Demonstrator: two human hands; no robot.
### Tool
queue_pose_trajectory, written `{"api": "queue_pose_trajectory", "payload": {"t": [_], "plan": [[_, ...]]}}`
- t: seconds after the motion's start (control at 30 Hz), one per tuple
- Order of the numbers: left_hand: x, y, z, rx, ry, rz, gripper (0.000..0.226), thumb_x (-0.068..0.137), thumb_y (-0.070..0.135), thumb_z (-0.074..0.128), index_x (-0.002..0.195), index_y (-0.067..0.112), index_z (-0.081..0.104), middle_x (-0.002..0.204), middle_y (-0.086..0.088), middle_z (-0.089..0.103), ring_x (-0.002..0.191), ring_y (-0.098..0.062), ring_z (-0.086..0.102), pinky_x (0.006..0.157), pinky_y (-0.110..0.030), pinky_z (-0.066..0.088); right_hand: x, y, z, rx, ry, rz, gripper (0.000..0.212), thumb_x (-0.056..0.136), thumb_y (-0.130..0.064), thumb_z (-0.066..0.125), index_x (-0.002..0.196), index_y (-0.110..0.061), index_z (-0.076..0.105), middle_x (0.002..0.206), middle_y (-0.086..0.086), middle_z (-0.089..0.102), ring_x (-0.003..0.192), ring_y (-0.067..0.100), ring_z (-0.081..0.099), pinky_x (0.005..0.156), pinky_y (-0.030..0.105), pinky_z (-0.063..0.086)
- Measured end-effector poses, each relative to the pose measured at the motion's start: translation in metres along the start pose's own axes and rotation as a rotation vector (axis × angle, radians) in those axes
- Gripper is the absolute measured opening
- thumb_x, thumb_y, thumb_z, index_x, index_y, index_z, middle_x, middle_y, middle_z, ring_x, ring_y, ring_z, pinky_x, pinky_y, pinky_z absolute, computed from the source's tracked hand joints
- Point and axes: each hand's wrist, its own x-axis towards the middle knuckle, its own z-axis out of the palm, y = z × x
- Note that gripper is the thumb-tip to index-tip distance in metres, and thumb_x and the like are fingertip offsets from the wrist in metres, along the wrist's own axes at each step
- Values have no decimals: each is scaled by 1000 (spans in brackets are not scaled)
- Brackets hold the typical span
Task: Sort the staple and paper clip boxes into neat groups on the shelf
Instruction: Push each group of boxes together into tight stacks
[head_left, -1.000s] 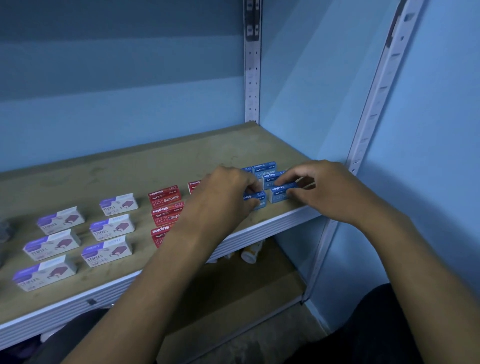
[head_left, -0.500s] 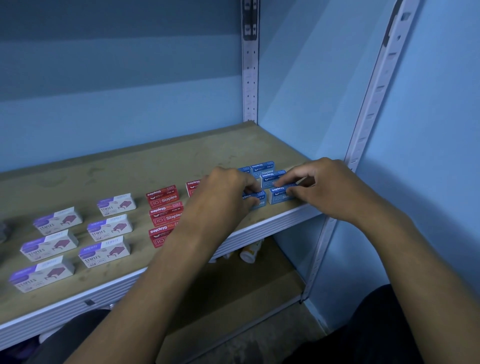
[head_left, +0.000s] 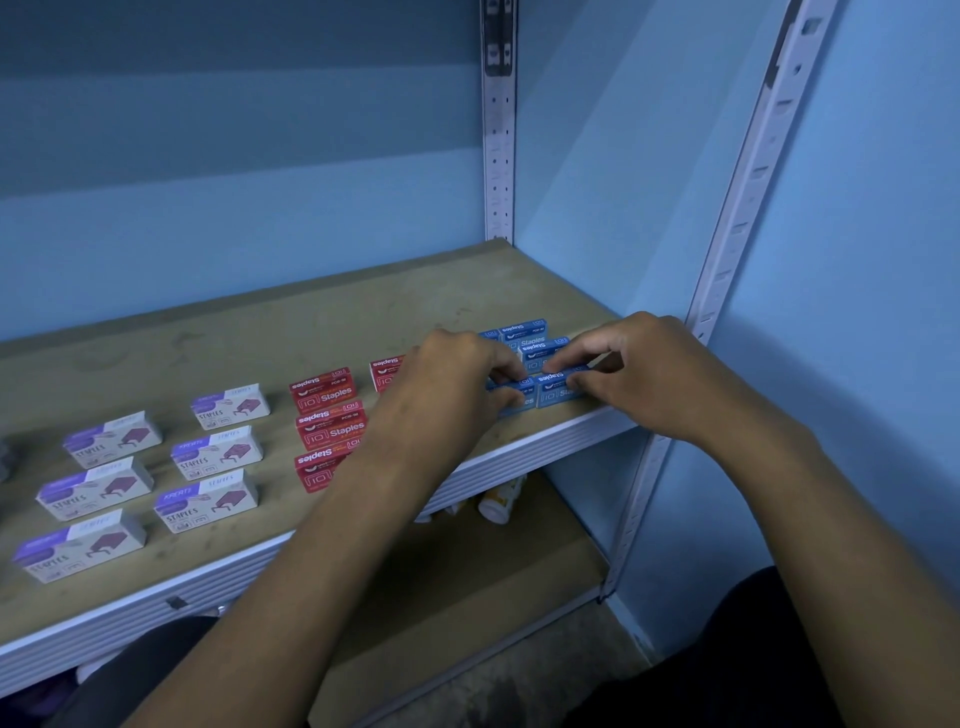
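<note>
Bottles (head_left: 500, 503) under shelf (head_left: 519, 457)

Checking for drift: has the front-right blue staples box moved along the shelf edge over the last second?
No. The front-right blue box, pinched by the right hand, sits equally close to the shelf's front edge.

Both hands pinch blue staple boxes at the shelf (head_left: 363, 322) front: left hand (head_left: 457, 374) one, right hand (head_left: 644, 369) its neighbour.

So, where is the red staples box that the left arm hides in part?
In the head view, this red staples box lies on the shelf right of centre, between the column of three red boxes and the left hand.
</note>
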Motion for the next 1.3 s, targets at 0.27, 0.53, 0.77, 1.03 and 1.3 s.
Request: {"api": "queue_pose_trajectory", "payload": {"t": [0.27,0.53,0.77,1.03,1.3], "plan": [[2,-2,-1,-57,-24,-6,25,82,29,78,107,30,76,98,12,74,78,0,59,77,-18,45,-1,0,2,29,23,5,22,88,-22,76,100,-41,78,89,-20,66,82,-3,63,67,5,39],[-2,0,0,-20,-1,27,28,81,38,78,107,29,75,100,11,74,82,0,62,81,-25,54,-2,3,1,39,8,-8,23,86,-25,77,102,-42,78,88,-26,66,79,-7,64,64,0,39],[7,-4,-10,40,202,19,31,84,48,71,107,27,75,100,12,74,87,-5,64,81,-27,54,10,10,-4,89,152,-16,22,87,-28,74,105,-39,77,102,-12,69,88,1,67,81,20,53],[17,-20,-1,79,80,-52,26,81,30,77,107,28,75,103,9,73,89,-8,64,79,-21,47,31,5,6,83,134,-13,20,91,-26,68,105,-39,77,105,-11,67,92,4,65,76,15,46],[22,-21,3,39,71,-72,27,81,23,78,108,27,76,105,8,74,86,-5,63,77,-17,43,36,5,12,42,85,11,19,91,-21,70,100,-36,79,88,-19,67,79,-9,59,61,0,35]]}}
